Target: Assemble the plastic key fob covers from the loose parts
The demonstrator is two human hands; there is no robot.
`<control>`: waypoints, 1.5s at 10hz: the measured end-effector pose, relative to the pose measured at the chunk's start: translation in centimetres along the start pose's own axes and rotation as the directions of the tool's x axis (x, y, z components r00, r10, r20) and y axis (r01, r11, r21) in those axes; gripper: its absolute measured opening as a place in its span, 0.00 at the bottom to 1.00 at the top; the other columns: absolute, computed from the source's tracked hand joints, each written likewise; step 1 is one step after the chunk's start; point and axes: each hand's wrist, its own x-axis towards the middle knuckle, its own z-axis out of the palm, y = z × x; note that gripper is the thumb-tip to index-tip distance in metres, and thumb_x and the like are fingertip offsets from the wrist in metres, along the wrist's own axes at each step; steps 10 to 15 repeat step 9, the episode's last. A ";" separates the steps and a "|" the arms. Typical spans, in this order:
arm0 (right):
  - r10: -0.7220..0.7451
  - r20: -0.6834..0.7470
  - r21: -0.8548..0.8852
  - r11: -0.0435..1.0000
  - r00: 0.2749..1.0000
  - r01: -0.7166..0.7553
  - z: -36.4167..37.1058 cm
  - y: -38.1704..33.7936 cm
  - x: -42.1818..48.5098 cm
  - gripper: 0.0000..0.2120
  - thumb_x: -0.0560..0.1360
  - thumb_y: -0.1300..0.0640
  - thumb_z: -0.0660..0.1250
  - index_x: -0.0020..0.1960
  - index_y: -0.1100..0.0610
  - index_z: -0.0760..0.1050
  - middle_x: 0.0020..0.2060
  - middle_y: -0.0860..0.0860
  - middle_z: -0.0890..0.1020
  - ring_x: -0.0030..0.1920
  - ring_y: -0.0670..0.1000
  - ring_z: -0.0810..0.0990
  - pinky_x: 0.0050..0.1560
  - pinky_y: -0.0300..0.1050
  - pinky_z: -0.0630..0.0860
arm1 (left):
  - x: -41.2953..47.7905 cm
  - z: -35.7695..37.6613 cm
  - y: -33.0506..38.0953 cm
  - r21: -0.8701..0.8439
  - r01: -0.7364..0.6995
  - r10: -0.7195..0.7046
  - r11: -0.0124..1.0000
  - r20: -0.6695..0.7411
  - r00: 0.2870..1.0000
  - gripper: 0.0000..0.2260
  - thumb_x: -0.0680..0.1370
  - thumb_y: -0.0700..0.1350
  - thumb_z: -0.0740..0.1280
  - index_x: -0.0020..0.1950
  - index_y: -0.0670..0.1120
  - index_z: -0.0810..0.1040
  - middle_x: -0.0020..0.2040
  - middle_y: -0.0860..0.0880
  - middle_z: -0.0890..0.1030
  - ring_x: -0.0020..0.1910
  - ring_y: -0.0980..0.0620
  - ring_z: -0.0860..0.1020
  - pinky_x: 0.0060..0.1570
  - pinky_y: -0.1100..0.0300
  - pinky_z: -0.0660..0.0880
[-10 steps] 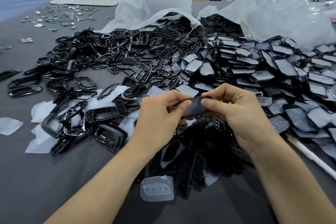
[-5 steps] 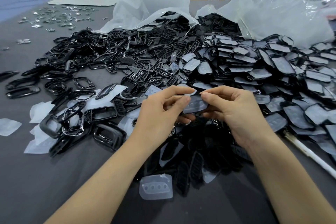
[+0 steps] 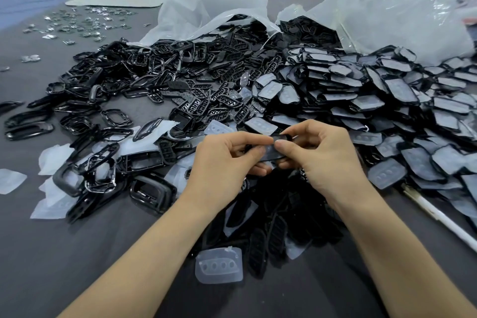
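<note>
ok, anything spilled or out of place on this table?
No visible damage. Black parts spill from two open plastic bags across the table; one translucent pad lies nearest the person, away from the right-hand heap.

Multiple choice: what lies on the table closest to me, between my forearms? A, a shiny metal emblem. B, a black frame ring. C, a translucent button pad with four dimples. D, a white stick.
C: a translucent button pad with four oval dimples lies on the grey table between the forearms, nearer than the black cover piece pinched by the left hand and right hand.
</note>
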 end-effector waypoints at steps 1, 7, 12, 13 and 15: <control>-0.009 0.004 -0.015 1.000 1.000 0.009 0.0 0.1 0.0 0.07 0.70 0.64 0.74 0.41 0.55 0.78 0.29 0.53 0.82 0.27 0.52 0.83 0.36 0.45 0.81 | 0.0 -0.1 -0.3 0.060 -0.022 0.024 0.998 -0.031 0.999 0.14 0.75 0.34 0.69 0.41 0.54 0.84 0.33 0.50 0.84 0.29 0.51 0.83 0.37 0.63 0.81; 0.221 -0.241 0.094 0.974 0.945 -0.204 -12.4 -0.1 -8.8 0.03 0.74 0.71 0.67 0.45 0.67 0.79 0.32 0.56 0.79 0.23 0.45 0.78 0.28 0.35 0.77 | -6.9 4.7 4.6 0.425 -0.456 0.364 0.782 0.281 0.888 0.18 0.73 0.55 0.69 0.63 0.57 0.77 0.69 0.57 0.72 0.57 0.58 0.77 0.57 0.58 0.77; 0.211 -0.289 -0.284 0.913 0.934 -0.294 -13.8 0.6 -10.9 0.06 0.74 0.61 0.71 0.48 0.64 0.79 0.32 0.54 0.81 0.22 0.48 0.80 0.23 0.37 0.75 | -10.3 7.7 3.0 0.498 -0.447 0.318 0.743 0.326 0.890 0.12 0.76 0.41 0.69 0.59 0.49 0.81 0.63 0.53 0.78 0.64 0.54 0.74 0.65 0.65 0.65; 0.211 -0.289 -0.284 0.913 0.934 -0.294 -13.8 0.6 -10.9 0.06 0.74 0.61 0.71 0.48 0.64 0.79 0.32 0.54 0.81 0.22 0.48 0.80 0.23 0.37 0.75 | -10.3 7.7 3.0 0.498 -0.447 0.318 0.743 0.326 0.890 0.12 0.76 0.41 0.69 0.59 0.49 0.81 0.63 0.53 0.78 0.64 0.54 0.74 0.65 0.65 0.65; 0.211 -0.289 -0.284 0.913 0.934 -0.294 -13.8 0.6 -10.9 0.06 0.74 0.61 0.71 0.48 0.64 0.79 0.32 0.54 0.81 0.22 0.48 0.80 0.23 0.37 0.75 | -10.3 7.7 3.0 0.498 -0.447 0.318 0.743 0.326 0.890 0.12 0.76 0.41 0.69 0.59 0.49 0.81 0.63 0.53 0.78 0.64 0.54 0.74 0.65 0.65 0.65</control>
